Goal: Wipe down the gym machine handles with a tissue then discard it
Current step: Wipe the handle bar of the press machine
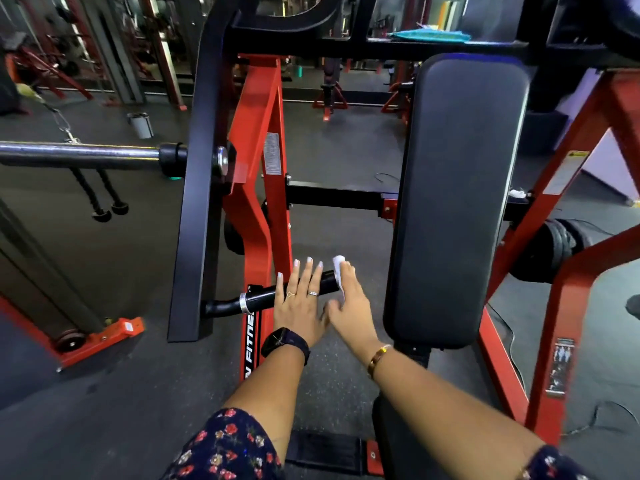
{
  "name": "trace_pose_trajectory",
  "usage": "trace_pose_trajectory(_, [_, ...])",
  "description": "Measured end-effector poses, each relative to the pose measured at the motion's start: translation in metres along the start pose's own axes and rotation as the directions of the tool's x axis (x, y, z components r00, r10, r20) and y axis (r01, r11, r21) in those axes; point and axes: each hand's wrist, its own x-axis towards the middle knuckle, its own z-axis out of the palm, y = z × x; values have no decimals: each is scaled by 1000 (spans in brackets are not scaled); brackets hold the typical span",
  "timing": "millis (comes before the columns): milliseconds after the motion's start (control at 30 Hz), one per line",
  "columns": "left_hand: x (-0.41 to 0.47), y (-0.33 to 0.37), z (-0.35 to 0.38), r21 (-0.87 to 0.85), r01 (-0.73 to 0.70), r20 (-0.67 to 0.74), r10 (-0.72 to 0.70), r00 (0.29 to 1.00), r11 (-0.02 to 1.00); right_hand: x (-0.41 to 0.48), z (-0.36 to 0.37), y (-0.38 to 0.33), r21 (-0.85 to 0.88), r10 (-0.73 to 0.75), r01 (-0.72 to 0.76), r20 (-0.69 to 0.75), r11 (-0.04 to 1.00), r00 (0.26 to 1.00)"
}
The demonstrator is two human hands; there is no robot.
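Note:
A black machine handle [261, 298] juts out horizontally from the red and black frame at lower centre. My left hand [300, 303] lies over it with straight, spread fingers. My right hand [349, 299] presses a white tissue [339, 276] against the handle's free end, with its fingers laid over the tissue. Most of the tissue is hidden under that hand.
A tall black back pad [457, 202] stands just right of my hands. Red frame beams [256, 161] rise behind the handle. A steel bar [79, 154] sticks out to the left. A teal cloth [429, 35] lies on the top crossbar. Dark rubber floor lies below.

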Motion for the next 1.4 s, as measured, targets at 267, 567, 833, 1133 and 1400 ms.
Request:
trace_pose_trajectory(267, [-3,8,-4,-45,78,42,-76,996,996,4,-17,6,32,100,-104,92,994,991])
trace_pose_trajectory(567, [-3,12,-3,-29,100,14,-99,995,995,23,-26,0,62,21,-36,219,997,976])
trace_pose_trajectory(833, [-3,12,-1,5,115,-1,-115,993,993,-6,-12,1,118,-10,0,81,993,997])
trace_pose_trajectory(1133, [-4,9,-3,-11,92,15,-92,996,996,18,-19,-6,7,48,-48,68,999,997])
trace_pose_trajectory(1400, [-3,9,-4,-6,88,26,-87,996,996,-6,-16,4,-267,-124,167,171,949,977])
